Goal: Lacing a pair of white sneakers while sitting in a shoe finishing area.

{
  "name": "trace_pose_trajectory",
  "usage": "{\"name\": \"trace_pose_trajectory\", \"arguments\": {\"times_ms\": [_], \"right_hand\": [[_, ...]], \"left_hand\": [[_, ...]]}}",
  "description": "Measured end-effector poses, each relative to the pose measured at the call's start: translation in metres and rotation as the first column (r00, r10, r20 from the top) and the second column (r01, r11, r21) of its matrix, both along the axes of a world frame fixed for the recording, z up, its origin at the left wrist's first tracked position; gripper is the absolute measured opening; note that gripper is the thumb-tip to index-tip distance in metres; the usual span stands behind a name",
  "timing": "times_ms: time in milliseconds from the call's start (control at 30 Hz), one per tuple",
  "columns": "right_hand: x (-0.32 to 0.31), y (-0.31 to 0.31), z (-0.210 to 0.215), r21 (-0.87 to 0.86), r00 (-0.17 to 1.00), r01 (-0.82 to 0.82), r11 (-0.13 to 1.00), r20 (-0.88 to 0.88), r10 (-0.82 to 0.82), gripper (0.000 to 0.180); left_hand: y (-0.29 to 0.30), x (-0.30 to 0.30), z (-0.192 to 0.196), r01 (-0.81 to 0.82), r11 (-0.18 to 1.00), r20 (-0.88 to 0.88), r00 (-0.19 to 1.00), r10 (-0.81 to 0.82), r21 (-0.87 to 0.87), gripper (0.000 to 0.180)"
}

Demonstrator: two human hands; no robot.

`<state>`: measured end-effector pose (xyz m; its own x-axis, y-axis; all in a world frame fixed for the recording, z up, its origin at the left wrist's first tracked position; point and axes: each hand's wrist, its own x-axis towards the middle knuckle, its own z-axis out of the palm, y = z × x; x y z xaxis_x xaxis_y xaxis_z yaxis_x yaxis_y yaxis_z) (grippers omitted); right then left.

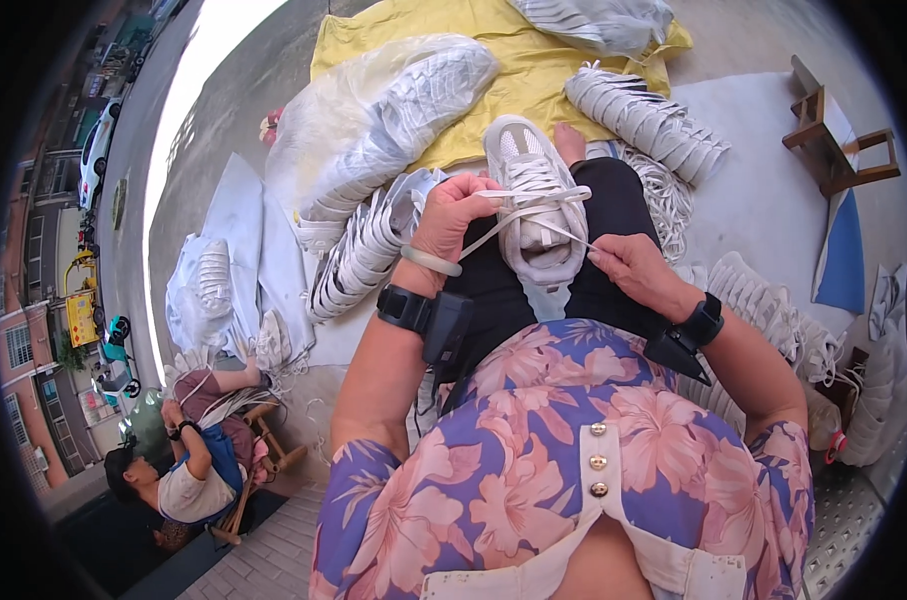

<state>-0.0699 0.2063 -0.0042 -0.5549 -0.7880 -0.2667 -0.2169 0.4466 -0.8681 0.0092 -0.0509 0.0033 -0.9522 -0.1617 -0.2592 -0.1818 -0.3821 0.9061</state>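
Note:
A white and grey sneaker (546,270) rests between my thighs, its toe pointing away from me. Flat whitish laces (540,208) run through its eyelets and cross over the tongue. My left hand (456,215) is closed beside the shoe's left side, pinching a lace loop between thumb and fingers. To the right of the opening, my right hand (642,272) grips the other stretch of lace, which is drawn taut down to the fingertips. Whether the crossing is knotted, I cannot tell.
Nested stacks of white shoe uppers lie left (359,255) and right (654,120). Loose laces (664,200) are heaped by my right leg. Plastic-wrapped shoes (404,100) sit near a yellow sheet (364,45). A wooden stool (824,130) stands right; another person (199,465) sits lower left.

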Motion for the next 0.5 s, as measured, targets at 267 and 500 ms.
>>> {"name": "trace_pose_trajectory", "arguments": {"times_ms": [267, 500], "right_hand": [[-0.041, 0.065, 0.024, -0.163, 0.897, 0.225, 0.960, -0.350, -0.270, 0.013], [-0.034, 0.083, 0.016, -0.145, 0.911, 0.162, 0.976, -0.358, -0.205, 0.009]], "left_hand": [[0.013, -0.008, -0.028, 0.053, 0.886, 0.153, 0.988, 0.021, -0.460, 0.018], [0.027, 0.000, -0.024, -0.041, 0.714, 0.055, 0.992, 0.111, -0.699, 0.020]]}}
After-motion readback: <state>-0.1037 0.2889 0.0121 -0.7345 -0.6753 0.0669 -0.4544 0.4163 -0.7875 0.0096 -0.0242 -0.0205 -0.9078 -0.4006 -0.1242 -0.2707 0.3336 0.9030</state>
